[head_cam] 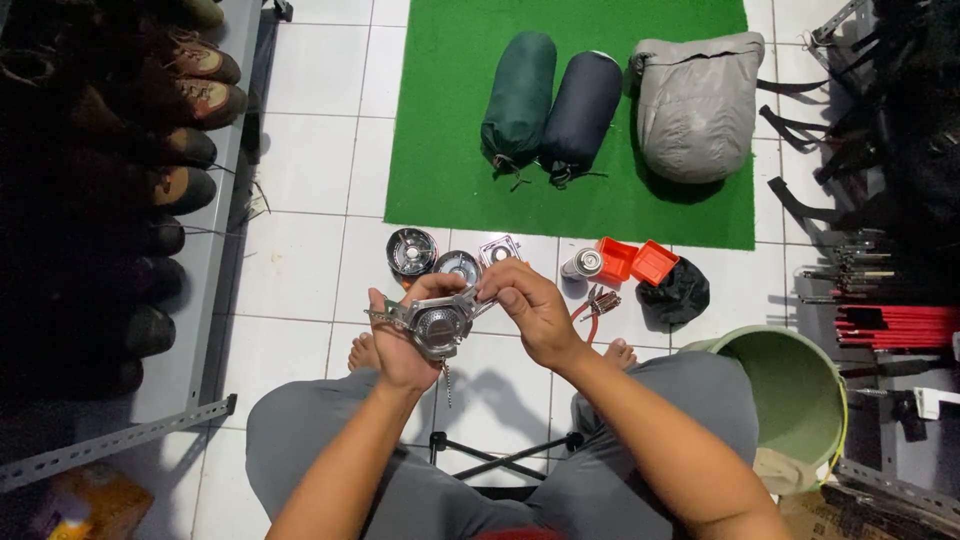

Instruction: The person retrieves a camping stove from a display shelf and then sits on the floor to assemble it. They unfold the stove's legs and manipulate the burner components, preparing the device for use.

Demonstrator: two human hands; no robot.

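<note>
Stove burner head, metal, folding arms: held above the floor tiles, just below two similar burners. Left hand closed around its body; right hand pinches one arm. Step judged: unfolding or adjusting; next needs a steady pull. Pliers right.

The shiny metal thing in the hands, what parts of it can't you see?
Head view only:
- Camp stove burner: its underside is hidden by the left hand.
- One folding arm's tip is covered by the right hand.
- Its small hanging chain is too thin to make out.
- The burner head's fine detail is too small.
</note>
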